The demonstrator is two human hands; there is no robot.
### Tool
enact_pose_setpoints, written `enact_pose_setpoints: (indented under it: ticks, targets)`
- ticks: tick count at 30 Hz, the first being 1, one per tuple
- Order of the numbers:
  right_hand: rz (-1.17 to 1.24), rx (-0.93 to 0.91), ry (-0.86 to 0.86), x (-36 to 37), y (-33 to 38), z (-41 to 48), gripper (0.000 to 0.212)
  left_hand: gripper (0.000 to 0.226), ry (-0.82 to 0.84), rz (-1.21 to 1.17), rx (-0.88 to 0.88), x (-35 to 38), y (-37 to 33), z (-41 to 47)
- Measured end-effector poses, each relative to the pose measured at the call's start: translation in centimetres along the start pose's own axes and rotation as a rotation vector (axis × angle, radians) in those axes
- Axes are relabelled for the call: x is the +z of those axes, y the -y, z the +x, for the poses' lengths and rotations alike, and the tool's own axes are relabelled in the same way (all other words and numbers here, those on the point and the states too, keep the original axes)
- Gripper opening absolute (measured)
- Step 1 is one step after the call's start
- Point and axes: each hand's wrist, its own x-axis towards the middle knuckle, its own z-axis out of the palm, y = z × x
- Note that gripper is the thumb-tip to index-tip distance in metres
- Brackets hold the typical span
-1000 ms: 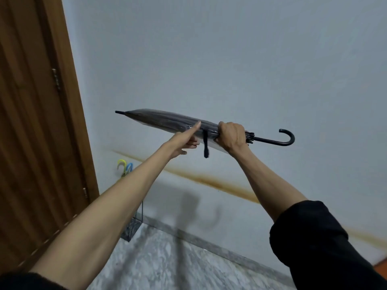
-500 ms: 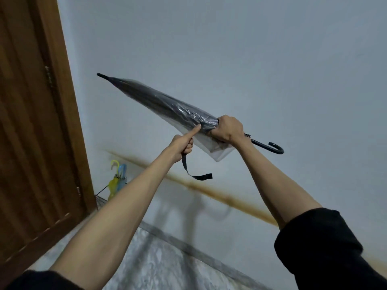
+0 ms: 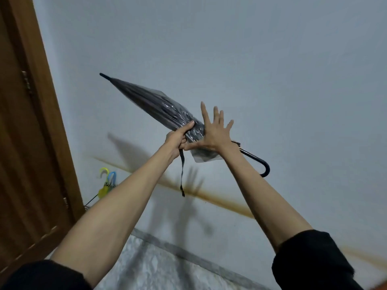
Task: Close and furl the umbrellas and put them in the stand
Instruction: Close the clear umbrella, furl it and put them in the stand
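Note:
A closed transparent umbrella (image 3: 152,103) with black ribs points up and to the left in front of the wall, its black hooked handle (image 3: 258,162) low at the right. My left hand (image 3: 178,139) is shut around the gathered canopy near its lower end. The black tie strap (image 3: 182,172) hangs loose below that hand. My right hand (image 3: 213,130) is open with fingers spread, its palm lying flat against the canopy just right of my left hand. Low at the left, behind my left arm, the yellow and blue handles of other umbrellas (image 3: 107,178) stick up from a stand that is mostly hidden.
A brown wooden door (image 3: 23,143) and its frame fill the left side. A pale wall (image 3: 272,70) with a brownish streak is straight ahead. The marbled floor (image 3: 163,266) with a grey skirting strip shows at the bottom.
My right hand has let go of the canopy and spread open flat against it. My left hand now grips the canopy. The strap hangs straight down.

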Motion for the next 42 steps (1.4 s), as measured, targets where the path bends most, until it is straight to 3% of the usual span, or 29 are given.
enact_pose_setpoints:
  ticks: [2,5,8,11,13,19,22,27,32,34,35,38,39,42]
  targets:
    - [-0.189,-0.047,-0.136,1.5,1.7,0.0,0.153,0.032,-0.030,-0.007,-0.028,-0.4,-0.3,0.7]
    - [-0.324,0.032,-0.127,3.3,3.4,-0.1,0.148,0.030,-0.037,0.011,-0.063,-1.5,-0.7,1.7]
    - [-0.351,0.085,-0.121,4.4,3.9,0.0,0.116,0.031,-0.023,0.050,-0.100,-2.7,-1.2,2.3]
    - [-0.236,0.110,-0.210,4.7,3.3,1.2,0.051,0.028,0.092,0.175,-0.062,-3.5,-2.5,2.1]
    - [-0.142,0.154,-0.214,4.1,3.0,2.0,0.027,0.031,0.152,0.227,-0.039,-3.5,-3.4,2.2]
    - [-0.010,0.205,-0.103,1.8,3.4,4.6,0.018,0.043,0.225,0.264,-0.002,-4.9,-5.3,3.4]
    - [0.139,0.275,0.008,0.6,3.9,5.5,0.002,0.047,0.259,0.230,0.028,-4.9,-6.0,3.5]
    - [0.539,0.293,0.274,-1.3,4.5,6.7,0.008,0.048,0.261,0.220,0.063,-4.8,-7.9,3.7]
    - [0.550,0.194,0.502,-2.8,4.9,7.2,0.012,0.046,0.376,0.082,-0.053,-6.4,-8.1,4.7]
    - [0.451,0.210,0.498,-2.6,5.2,7.7,0.014,0.046,0.343,0.043,-0.066,-6.4,-7.9,5.1]
    - [0.381,0.221,0.466,-2.3,5.2,8.0,0.030,0.045,0.321,0.047,-0.062,-6.4,-7.7,5.3]
    - [0.091,0.185,0.307,-1.0,5.3,8.3,0.118,0.045,0.253,0.065,-0.047,-6.1,-7.3,5.7]
    - [-0.016,0.149,0.222,-0.4,5.8,8.0,0.138,0.044,0.222,0.048,-0.049,-6.0,-7.2,5.9]
    - [-0.184,0.060,0.003,2.0,7.8,6.7,0.151,0.036,0.147,0.008,-0.073,-5.6,-7.3,6.8]
